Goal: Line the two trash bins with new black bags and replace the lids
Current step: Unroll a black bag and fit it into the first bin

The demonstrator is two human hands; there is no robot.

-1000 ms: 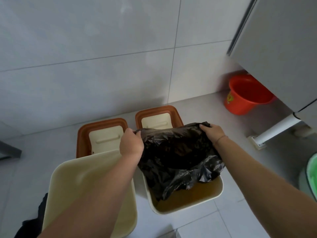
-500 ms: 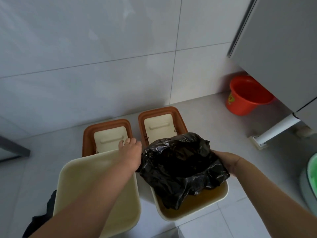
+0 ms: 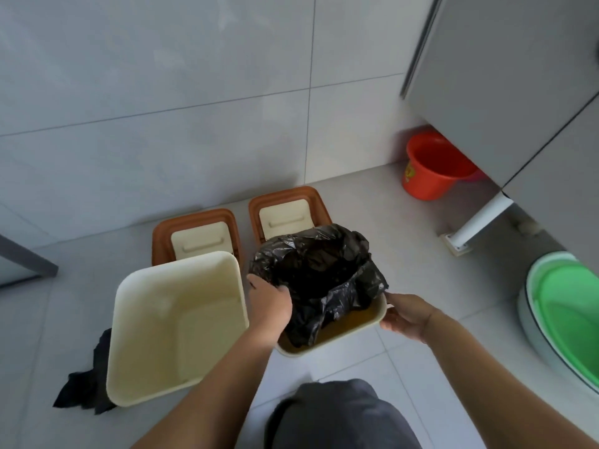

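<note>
Two cream trash bins stand side by side on the floor. The left bin [image 3: 146, 367] is bare inside. A black bag [image 3: 317, 270] is spread open in the right bin [image 3: 379, 319], draped over its far rim and sagging at the near side. My left hand [image 3: 270, 306] grips the bag's edge at the bin's left rim. My right hand [image 3: 408, 315] holds the bin's right near corner, fingers at the bag's edge. Two brown-rimmed lids lie flat by the wall: one lid [image 3: 194, 228] behind the left bin, the other lid [image 3: 288, 209] behind the right.
Another black bag [image 3: 87, 384] lies crumpled on the floor left of the left bin. A red bucket [image 3: 431, 170] stands by the wall under a grey cabinet [image 3: 505, 85]. A green-lidded white container [image 3: 570, 319] is at the right. My knee [image 3: 340, 416] is below.
The view pulled back and both hands dropped toward the near side of the right bin. The bag now sits lower and wider over the far rim.
</note>
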